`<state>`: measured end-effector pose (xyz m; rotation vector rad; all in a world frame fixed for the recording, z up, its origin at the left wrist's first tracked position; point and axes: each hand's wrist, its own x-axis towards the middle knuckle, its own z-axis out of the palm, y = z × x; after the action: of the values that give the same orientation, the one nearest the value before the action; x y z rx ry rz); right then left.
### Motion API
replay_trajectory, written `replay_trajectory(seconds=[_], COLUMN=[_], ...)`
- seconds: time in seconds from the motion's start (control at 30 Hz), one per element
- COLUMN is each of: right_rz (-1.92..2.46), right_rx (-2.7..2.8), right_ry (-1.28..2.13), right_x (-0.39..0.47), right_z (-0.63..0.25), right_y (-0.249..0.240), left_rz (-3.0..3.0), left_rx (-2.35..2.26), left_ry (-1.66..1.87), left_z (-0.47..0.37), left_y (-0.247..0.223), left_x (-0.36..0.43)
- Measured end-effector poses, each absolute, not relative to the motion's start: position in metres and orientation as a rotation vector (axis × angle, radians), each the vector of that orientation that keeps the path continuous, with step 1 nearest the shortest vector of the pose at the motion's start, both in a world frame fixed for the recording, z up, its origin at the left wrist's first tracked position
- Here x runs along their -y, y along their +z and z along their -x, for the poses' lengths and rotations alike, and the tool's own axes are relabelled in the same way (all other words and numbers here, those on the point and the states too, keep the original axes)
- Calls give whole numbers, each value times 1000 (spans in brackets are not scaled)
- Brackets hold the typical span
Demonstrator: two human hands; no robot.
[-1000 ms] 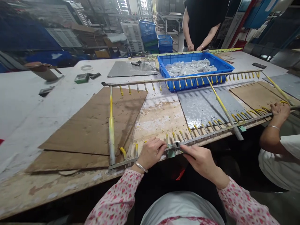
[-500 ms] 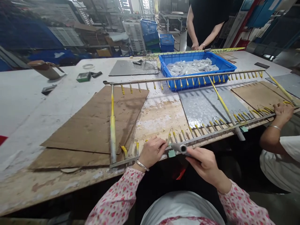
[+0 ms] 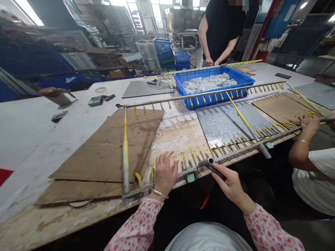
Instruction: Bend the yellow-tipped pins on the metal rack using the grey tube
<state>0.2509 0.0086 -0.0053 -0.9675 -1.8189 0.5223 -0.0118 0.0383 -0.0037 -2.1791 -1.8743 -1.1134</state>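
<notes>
My left hand (image 3: 165, 173) rests over the near bar of a long metal rack, fingers stretched and thumb apart, holding nothing visible. The rack (image 3: 235, 150) lies across the table and carries rows of small hooked pegs with yellow coating. Just right of my left hand stands a hooked peg (image 3: 193, 158). My right hand (image 3: 231, 184) is closed around the dark handle of a grey tool with a hollow, tube-shaped head (image 3: 205, 162). The head is over the near bar, by a green tab (image 3: 191, 177); whether they touch, I cannot tell.
A blue crate (image 3: 183, 91) of clear plastic-looking pieces stands behind the rack. Cardboard (image 3: 99, 153) and a grey sheet (image 3: 225, 120) lie beneath it. On the right, a co-worker's hand (image 3: 309, 125) is at the same rack. Another person (image 3: 222, 35) stands across the table.
My left hand has come away from the tool's head, moving left with its fingers opening out. The tool in my right hand has shifted slightly right. The camera view has tilted up.
</notes>
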Motion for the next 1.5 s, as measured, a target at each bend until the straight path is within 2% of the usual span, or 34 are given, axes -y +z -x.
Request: replay_trajectory(seconds=[0.2,0.37,0.63,0.83,1.03,1.17,1.37,1.5], right_rz=[1021,1018,1094,1199,1000,1096,904,1006], right_rx=[1801,1762,1614,1358,1770,2133,2005,2093], right_ry=[512,489,552,471,335,316,307,255], right_x=[-8,-5,-4,-9,-6,-9,-9,-13], right_z=[-254,-253,-250,-262,-267,-260,-260,-256], right_y=[-22,-29,-35,-7,28,29,47,36], left_rz=[2409,2420,2760,2776,2842,2823,2816,2821], left_rx=[2176,2428,1874,1852,1663,1622,1654,1652], left_ry=[-765,-1102,-1348,-1351,-1223,-1083,-1025,-1018], left_z=[-7,-15,-14,-15,-19,-21,-23,-23], left_y=[8,5,-1,-5,0,2,2,1], left_x=[-39,-47,-50,-48,-45,-45,-45,-46])
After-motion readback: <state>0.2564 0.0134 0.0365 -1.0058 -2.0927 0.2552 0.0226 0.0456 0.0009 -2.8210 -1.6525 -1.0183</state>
